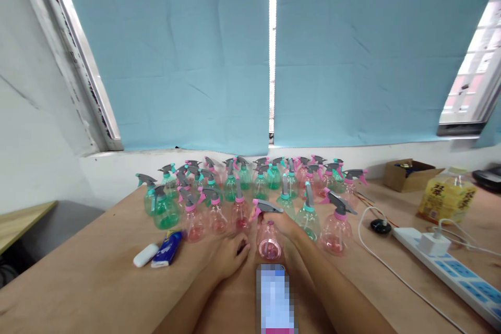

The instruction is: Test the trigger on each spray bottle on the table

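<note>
Pink clear plastic spray bottle (269,237) stands upright, my right hand (287,227) clasping its neck, my left hand (230,255) flat, loose-fingered, just beside it.

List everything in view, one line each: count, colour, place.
spray bottles: several dozen, pink or green with grey trigger heads, clustered mid-table
pink spray bottle: one, nearest, in right hand
table: one, light brown wood
small white object: one, left of bottles
blue packet: one, beside it
power strip: one, white and blue, right
white charger: one, plugged into strip
cardboard box: one, brown, far right
oil jug: one, yellow, right
blinds: two, blue, behind
left hand: flat on table
right hand: gripping bottle's trigger head
</note>
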`<state>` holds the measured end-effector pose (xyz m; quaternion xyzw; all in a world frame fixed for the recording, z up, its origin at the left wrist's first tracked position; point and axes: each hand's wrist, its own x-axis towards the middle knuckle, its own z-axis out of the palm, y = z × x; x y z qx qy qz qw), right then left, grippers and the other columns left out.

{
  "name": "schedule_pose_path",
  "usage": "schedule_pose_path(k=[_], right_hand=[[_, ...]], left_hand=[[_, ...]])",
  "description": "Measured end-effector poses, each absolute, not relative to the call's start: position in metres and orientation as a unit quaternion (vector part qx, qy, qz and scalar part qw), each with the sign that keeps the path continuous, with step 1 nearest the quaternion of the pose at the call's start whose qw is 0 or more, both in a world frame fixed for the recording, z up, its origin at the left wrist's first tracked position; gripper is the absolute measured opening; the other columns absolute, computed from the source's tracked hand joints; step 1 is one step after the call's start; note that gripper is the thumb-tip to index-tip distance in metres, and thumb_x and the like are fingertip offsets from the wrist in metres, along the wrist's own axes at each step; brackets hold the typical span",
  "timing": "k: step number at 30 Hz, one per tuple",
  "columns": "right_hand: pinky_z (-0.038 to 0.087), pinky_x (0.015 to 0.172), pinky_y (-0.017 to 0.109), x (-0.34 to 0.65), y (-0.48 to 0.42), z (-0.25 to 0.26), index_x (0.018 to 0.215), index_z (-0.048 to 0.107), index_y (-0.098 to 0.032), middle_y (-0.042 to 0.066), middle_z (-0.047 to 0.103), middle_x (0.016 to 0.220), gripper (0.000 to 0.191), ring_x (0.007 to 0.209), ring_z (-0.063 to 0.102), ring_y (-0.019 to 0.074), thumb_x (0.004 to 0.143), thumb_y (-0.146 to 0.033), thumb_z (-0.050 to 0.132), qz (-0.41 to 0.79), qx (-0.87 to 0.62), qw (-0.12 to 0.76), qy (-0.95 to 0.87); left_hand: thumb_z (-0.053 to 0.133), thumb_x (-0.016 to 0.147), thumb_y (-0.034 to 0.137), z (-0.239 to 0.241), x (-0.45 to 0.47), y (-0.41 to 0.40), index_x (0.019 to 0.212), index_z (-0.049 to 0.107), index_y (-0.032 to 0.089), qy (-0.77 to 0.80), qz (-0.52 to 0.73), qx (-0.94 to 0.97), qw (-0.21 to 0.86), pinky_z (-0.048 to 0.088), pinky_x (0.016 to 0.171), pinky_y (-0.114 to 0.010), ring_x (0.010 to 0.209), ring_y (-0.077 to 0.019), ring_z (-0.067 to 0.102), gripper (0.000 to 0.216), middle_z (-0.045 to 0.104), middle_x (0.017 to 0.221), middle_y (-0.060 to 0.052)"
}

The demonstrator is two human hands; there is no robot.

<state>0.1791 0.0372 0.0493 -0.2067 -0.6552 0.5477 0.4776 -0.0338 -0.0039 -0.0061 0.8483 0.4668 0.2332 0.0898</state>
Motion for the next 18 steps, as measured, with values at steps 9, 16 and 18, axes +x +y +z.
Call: schedule_pose_path(k=[9,16,18], right_hand=[[0.037,0.055,0.025,0.1774,0.041,0.0425,0.078,0.071,-0.019,-0.001,0.064,0.062,0.03,0.054,0.05,0.0132,0.056,-0.015,0.05,0.545,-0.226,0.489,-0.643],[0.04,0.058,0.025,0.1785,0.036,0.0514,0.079,0.071,-0.019,0.0,0.067,0.066,0.031,0.059,0.058,0.0157,0.056,-0.017,0.049,0.556,-0.201,0.475,-0.652],[0.04,0.057,0.025,0.178,0.036,0.0512,0.077,0.07,-0.019,0.0,0.067,0.065,0.03,0.06,0.058,0.0158,0.056,-0.017,0.049,0.554,-0.208,0.48,-0.648]], left_hand=[[0.047,0.095,0.033,-0.0088,-0.0347,-0.0021,0.082,0.057,0.022,0.465,0.229,0.851,0.086,0.036,0.066,-0.027,0.076,-0.0175,0.058,0.02,0.066,0.082,-0.001],[0.047,0.096,0.033,-0.0073,-0.0345,-0.0029,0.082,0.057,0.021,0.468,0.223,0.851,0.082,0.037,0.065,-0.027,0.076,-0.0175,0.058,0.021,0.066,0.083,-0.002],[0.047,0.096,0.033,-0.0068,-0.0345,-0.0033,0.083,0.057,0.021,0.469,0.222,0.851,0.082,0.037,0.065,-0.027,0.076,-0.0175,0.058,0.02,0.066,0.083,-0.002]])
